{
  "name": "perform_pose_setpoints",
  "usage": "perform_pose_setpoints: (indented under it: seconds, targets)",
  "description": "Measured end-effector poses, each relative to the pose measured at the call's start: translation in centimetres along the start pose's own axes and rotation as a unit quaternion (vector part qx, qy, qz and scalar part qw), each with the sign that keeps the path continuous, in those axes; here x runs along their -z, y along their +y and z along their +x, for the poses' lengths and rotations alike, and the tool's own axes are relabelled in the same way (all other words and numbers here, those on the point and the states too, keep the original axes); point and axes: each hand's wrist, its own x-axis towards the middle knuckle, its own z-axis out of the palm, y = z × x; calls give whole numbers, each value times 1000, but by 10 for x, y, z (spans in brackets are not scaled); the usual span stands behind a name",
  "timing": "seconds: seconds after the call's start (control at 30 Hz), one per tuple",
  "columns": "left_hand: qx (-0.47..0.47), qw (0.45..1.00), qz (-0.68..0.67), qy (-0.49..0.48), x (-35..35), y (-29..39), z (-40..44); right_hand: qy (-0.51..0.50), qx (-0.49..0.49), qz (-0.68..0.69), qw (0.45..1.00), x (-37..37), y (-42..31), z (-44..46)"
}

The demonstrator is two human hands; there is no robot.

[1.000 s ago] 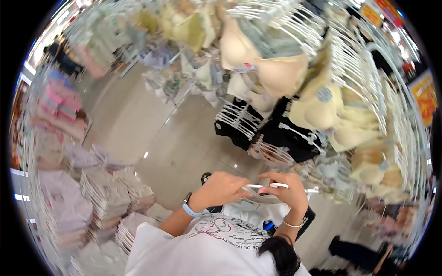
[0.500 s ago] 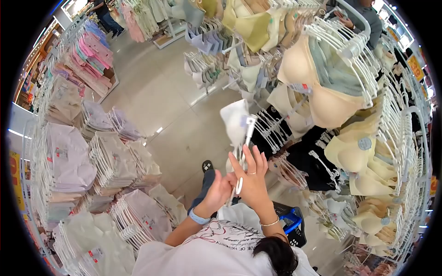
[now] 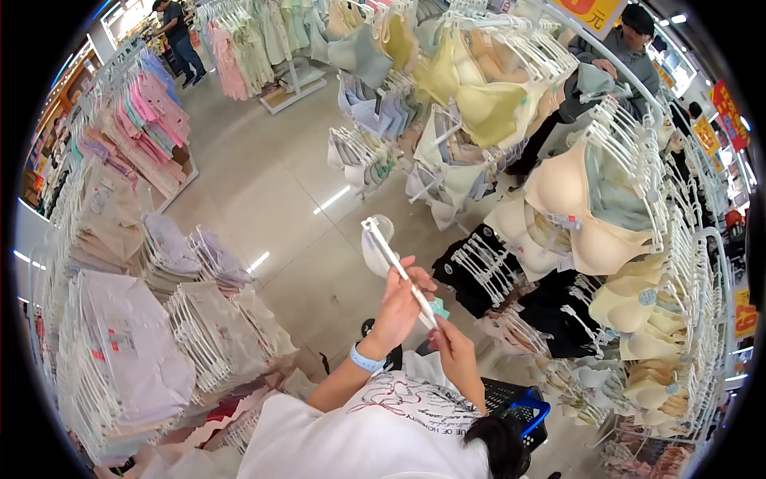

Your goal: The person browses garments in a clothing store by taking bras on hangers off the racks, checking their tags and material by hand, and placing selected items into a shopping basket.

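A white plastic hanger (image 3: 404,275) slants from upper left to lower right in front of my body. A pale bra (image 3: 375,254) hangs at its far end, partly hidden behind the hanger. My left hand (image 3: 393,313), with a light blue band on the wrist, is closed round the middle of the hanger, fingers curling behind it. At the near end, my right hand (image 3: 456,351) pinches the hanger between thumb and fingers. A small mint-green piece (image 3: 436,306) shows just behind the hanger near my right fingers; I cannot tell what it is.
Racks of hanging bras (image 3: 590,207) curve along the right, black garments (image 3: 479,271) lower down. Folded-looking underwear on hangers (image 3: 132,343) fills the left. A black basket with a blue handle (image 3: 499,395) is by my right side. People stand at the far left (image 3: 179,44) and upper right (image 3: 626,60).
The hanger has swung to slant up-left, its bra end moving left and down. My right hand's spread fingers have closed on the near end. My left hand has moved up along the hanger.
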Motion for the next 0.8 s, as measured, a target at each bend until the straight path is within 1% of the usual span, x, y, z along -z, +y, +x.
perform_pose_setpoints:
  seconds: [0.07,0.1,0.13,0.2,0.27,0.3,0.33,0.37,0.4,0.43,0.47,0.5,0.57,0.6,0.63,0.67,0.73,0.77,0.8]
  targets:
    - [-12,999,29,23,12,16,-2,-77,-1,-48,996,-10,-2,11]
    - [-32,998,44,30,19,22,-3,-93,-22,-69,993,-16,-7,19]
    - [-27,998,42,27,26,29,-6,-87,-25,-70,993,-22,-9,27]
    - [-76,987,90,108,39,41,-8,-109,78,-149,980,-35,-9,43]
    - [-98,980,70,161,46,54,-12,-159,72,-166,971,-46,-12,57]
    - [-114,978,78,159,53,58,-11,-184,65,-187,963,-51,-10,65]
    - [-130,975,86,160,61,62,-10,-165,126,-132,969,-58,-5,73]
    - [-136,971,90,175,67,65,-7,-166,137,-128,968,-66,0,81]
    - [-144,965,94,196,73,68,-1,-193,122,-154,961,-68,-1,90]
    - [-128,971,92,179,79,71,6,-200,110,-169,959,-70,-4,99]
    - [-127,970,89,185,84,74,13,-213,100,-181,955,-70,-6,108]
    - [-130,969,87,194,88,76,24,-201,96,-183,958,-71,-4,117]
    - [-119,972,99,176,92,81,49,-172,122,-161,964,-75,1,134]
    - [-115,973,112,168,94,85,59,-169,121,-157,965,-75,3,144]
    - [-108,976,117,149,93,90,73,-153,112,-131,973,-76,5,156]
    - [-109,975,123,151,90,95,87,-140,103,-103,979,-78,8,169]
    - [-81,968,191,141,84,106,114,-142,103,-77,981,-82,18,198]
    - [-82,966,211,122,85,112,128,-131,125,-76,981,-82,17,215]
    - [-83,965,219,122,87,117,143,-117,146,-73,980,-82,16,233]
